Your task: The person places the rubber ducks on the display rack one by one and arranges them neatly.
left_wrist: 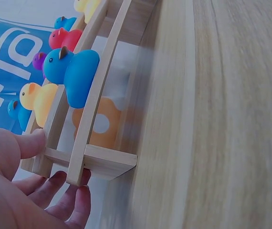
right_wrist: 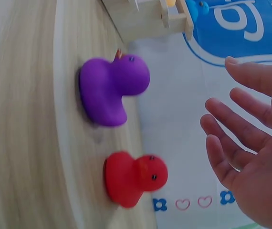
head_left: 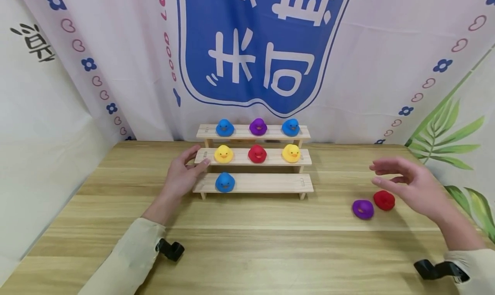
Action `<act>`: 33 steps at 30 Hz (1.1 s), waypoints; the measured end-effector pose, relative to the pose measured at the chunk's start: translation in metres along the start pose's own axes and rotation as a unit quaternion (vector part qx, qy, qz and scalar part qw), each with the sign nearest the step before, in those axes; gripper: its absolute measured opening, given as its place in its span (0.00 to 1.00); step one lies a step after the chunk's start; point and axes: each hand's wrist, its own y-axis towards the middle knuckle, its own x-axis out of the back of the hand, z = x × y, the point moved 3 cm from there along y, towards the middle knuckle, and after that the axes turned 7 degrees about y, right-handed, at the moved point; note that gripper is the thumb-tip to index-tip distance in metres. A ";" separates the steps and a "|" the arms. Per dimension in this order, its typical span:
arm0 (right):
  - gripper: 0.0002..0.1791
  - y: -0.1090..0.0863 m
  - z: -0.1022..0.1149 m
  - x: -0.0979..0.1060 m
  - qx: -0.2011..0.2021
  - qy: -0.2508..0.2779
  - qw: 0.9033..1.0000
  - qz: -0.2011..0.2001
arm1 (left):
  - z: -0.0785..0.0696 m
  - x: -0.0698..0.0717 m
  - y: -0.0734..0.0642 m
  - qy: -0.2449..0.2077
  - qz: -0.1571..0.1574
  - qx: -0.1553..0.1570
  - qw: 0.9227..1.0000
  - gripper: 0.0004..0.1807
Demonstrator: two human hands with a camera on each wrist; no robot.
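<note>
A three-tier wooden rack point(head_left: 270, 183) stands at the back of the table. My left hand point(head_left: 179, 174) grips its left end, the thumb point(left_wrist: 32, 144) on the middle tier and the fingers curled around the side. On the top tier sit a purple duck point(head_left: 258, 126) between two blue ducks. The middle tier carries a red duck point(head_left: 257, 153) between two yellow ones. A lone blue duck point(head_left: 225, 182) sits at the bottom tier's left. My right hand point(head_left: 411, 183) hovers with relaxed, parted fingers, holding nothing, near a purple duck point(right_wrist: 105, 90) and a red duck point(right_wrist: 131, 179) on the table.
Behind the table point(head_left: 247, 243) hangs a white curtain point(head_left: 371, 84) with a blue printed panel. Leaf prints point(head_left: 444, 144) mark the right side. In the left wrist view an orange shape point(left_wrist: 109, 114) with a pale round centre shows behind the bottom tier.
</note>
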 end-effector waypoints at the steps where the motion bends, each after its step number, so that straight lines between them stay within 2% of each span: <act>1: 0.23 -0.001 -0.003 0.001 -0.003 0.000 1.000 0.001 | 0.000 0.000 0.000 -0.002 0.001 0.000 1.000 0.38; 7: 0.22 -0.003 -0.021 0.008 -0.011 0.001 1.000 0.014 | 0.001 0.000 0.001 0.007 -0.001 0.002 1.000 0.38; 18: 0.29 -0.012 -0.054 0.021 -0.088 -0.021 0.995 0.043 | 0.000 0.000 0.000 -0.001 0.002 0.010 1.000 0.38; 23: 0.34 -0.014 -0.062 0.019 -0.122 -0.022 0.991 0.048 | 0.000 0.000 0.000 -0.004 0.003 0.013 1.000 0.38; 29: 0.34 -0.018 -0.065 0.014 -0.129 -0.006 0.990 0.060 | 0.001 0.000 0.001 -0.005 0.004 0.013 1.000 0.38; 33: 0.35 -0.020 -0.065 0.011 -0.140 -0.001 0.987 0.081 | 0.001 -0.001 0.001 -0.005 0.004 0.011 1.000 0.38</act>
